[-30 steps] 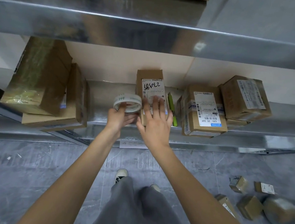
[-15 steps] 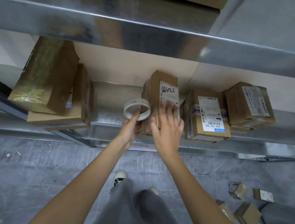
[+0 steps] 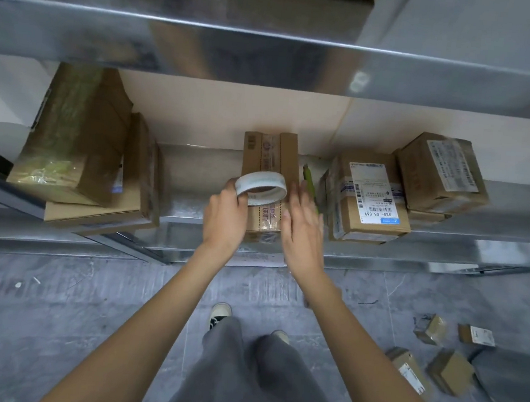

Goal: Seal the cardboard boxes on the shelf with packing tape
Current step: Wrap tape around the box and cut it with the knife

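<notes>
Left hand point(image 3: 225, 216) grips tape roll point(image 3: 261, 184) over small cardboard box point(image 3: 270, 156) at shelf point(image 3: 195, 178) front edge; right hand point(image 3: 303, 223), fingers straight, flat against box's right side. Probably light, stiff; best steadied by its sides.

You could read "530- D5 069", upside down, on the labelled box point(image 3: 369, 197) just right of your grip.
</notes>
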{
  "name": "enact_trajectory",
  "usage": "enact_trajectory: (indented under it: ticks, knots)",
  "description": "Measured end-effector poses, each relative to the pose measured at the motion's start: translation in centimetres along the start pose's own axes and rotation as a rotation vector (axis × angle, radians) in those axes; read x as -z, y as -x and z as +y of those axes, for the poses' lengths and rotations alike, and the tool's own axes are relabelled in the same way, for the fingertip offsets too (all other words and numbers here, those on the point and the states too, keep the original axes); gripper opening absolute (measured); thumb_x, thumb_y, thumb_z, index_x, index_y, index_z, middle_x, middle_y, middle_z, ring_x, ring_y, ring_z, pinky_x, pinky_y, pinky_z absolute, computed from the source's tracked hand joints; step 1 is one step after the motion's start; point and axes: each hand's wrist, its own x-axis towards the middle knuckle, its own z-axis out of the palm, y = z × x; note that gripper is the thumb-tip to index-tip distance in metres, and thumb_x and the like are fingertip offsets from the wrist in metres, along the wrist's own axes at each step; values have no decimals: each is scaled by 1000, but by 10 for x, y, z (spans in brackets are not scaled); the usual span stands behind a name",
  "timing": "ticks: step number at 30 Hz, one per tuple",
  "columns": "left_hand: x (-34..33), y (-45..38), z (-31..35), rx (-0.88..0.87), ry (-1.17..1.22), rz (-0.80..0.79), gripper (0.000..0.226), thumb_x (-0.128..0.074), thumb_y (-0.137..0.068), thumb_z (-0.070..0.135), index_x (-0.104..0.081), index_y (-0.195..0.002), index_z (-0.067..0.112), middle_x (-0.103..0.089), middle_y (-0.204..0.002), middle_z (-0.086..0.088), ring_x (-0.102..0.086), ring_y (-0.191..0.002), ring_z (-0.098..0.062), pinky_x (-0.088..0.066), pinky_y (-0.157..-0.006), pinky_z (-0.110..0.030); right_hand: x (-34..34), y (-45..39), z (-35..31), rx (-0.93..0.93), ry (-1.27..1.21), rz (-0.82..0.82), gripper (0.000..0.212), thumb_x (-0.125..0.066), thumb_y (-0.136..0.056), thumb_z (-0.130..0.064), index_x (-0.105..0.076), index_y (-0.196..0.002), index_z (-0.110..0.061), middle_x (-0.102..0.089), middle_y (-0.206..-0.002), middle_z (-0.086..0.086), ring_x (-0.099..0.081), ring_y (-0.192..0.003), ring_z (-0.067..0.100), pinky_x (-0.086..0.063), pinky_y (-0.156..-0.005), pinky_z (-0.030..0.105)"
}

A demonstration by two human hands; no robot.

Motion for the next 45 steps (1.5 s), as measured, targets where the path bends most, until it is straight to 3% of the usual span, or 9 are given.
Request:
enact_trajectory:
  ticks: [5,10,14,19,26,30,33,37,45]
  knots:
    - [-1,3,9,1,-49,45,29,-48,-99,25,-59,-122,12,-71,-97,-14,-66,-88,-36,-53,-72,-43,-7,-3,0,52,66,-43,52,-20,-101,-34,-36,-147,-17,-28,-158,1,-9,-149,16,-6,-121,50]
    - [4,-2,7,-57,-38,-35,29,-43,-99,9,-54,-125,7,-68,-98,-18,-65,-87,-37,-54,-73,-42,-4,-3,8,73,161,-22,56,-15,-100,-37,-36,-148,-18,-30,-157,-1,-13,-149,16,-6,-120,52]
    - [22,-3,-5,-75,31,-13,32,-39,-96,-4,-51,-123,7,-63,-91,-9,-62,-69,-21,-50,-55,-14,1,-6,9,105,250,-42,58,-12,-99,-39,-30,-151,-21,-30,-157,-3,-14,-148,16,-2,-120,51]
    - [13,0,-8,56,159,32,24,-44,-97,7,-58,-116,10,-67,-94,-8,-65,-79,-24,-58,-74,-43,5,-8,2,103,309,-50,63,-6,-97,-43,-29,-151,-19,-31,-157,-2,-11,-149,15,2,-119,55]
    - [-2,-1,4,198,157,57,25,-50,-99,17,-65,-112,3,-70,-103,-18,-63,-94,-32,-36,-69,-26,0,-6,-27,-13,443,-196,110,-13,-71,-86,-21,-152,-12,-12,-161,14,2,-148,34,-4,-114,66]
    - [2,-1,-4,157,199,-9,23,-43,-99,10,-62,-112,5,-67,-99,-9,-61,-84,-19,-46,-71,-26,-15,-3,-32,-31,445,-69,98,-35,-71,-80,-48,-138,-9,-36,-150,22,-24,-142,43,-30,-103,62]
    - [11,-5,-17,229,370,-54,20,-37,-101,5,-55,-109,6,-66,-98,-13,-72,-69,-23,-61,-66,-37,-13,-5,-27,-24,441,-54,98,-34,-72,-80,-38,-146,-15,-32,-153,19,-20,-144,41,-30,-106,59]
    - [27,-2,-53,402,422,-59,14,-34,-104,3,-45,-111,6,-58,-108,-14,-68,-53,-11,-58,-55,-21,-11,-5,-22,2,440,-67,97,-33,-73,-79,-32,-150,-20,-29,-155,17,-16,-145,40,-29,-108,59]
    - [5,-5,-65,552,601,-124,27,-40,-104,8,-47,-129,2,-58,-126,-19,-67,-82,-35,-58,-59,-20,-9,-5,-13,37,422,-99,92,-32,-77,-77,-20,-153,-27,-15,-160,14,-7,-147,39,-16,-112,64]
